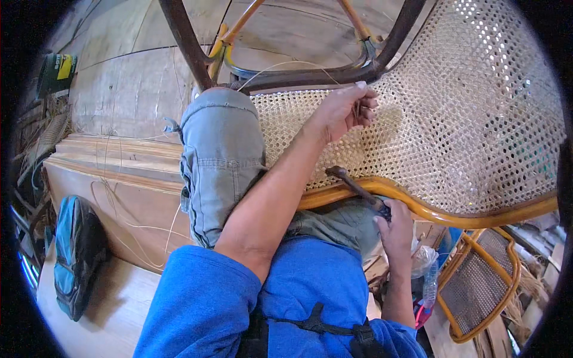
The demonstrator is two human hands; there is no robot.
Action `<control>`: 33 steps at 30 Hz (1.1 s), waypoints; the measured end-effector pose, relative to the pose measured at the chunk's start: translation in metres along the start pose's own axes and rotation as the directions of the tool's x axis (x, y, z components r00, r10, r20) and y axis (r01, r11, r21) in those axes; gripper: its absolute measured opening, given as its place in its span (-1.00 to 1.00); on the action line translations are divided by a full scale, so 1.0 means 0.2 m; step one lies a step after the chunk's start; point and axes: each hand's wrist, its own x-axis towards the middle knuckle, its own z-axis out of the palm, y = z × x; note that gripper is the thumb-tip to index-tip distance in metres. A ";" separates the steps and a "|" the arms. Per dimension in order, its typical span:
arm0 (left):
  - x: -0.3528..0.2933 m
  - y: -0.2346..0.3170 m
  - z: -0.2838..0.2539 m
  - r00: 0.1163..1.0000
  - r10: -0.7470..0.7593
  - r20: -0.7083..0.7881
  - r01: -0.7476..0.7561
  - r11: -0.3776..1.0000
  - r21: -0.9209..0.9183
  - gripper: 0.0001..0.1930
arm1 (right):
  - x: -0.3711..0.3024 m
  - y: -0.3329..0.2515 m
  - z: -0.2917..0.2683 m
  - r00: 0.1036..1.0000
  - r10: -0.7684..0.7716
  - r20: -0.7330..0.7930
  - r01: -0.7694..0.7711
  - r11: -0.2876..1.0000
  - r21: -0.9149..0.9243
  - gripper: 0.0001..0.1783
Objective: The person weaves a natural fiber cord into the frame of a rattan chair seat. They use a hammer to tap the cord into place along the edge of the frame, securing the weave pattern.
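Observation:
My left hand [349, 113] hovers over the woven cane panel [439, 119] of a rattan chair, palm turned up and fingers curled. Something small and dark shows among those fingers, too little visible to name. A thin pale cane strand [292, 62] arcs from beside my knee toward this hand; whether it is gripped I cannot tell. Lower right, my right hand [395, 230] is closed round the dark grip of a hammer [358, 190]. Its head points left, above the panel's curved, honey-coloured rattan edge [418, 206]. The chair lies across my lap.
Dark chair legs [186, 42] rise at the top. A blue and black backpack [74, 256] leans against a wooden box [128, 206] on the left, where loose cane strands trail. A smaller cane-panelled frame [483, 280] and a plastic bottle [430, 285] are lower right.

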 end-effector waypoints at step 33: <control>0.04 -0.13 -0.02 0.935 0.015 0.355 0.230 0.735 -0.637 0.05 | 0.79 -0.29 0.09 0.902 -0.119 -0.415 0.239 0.938 0.250 -0.86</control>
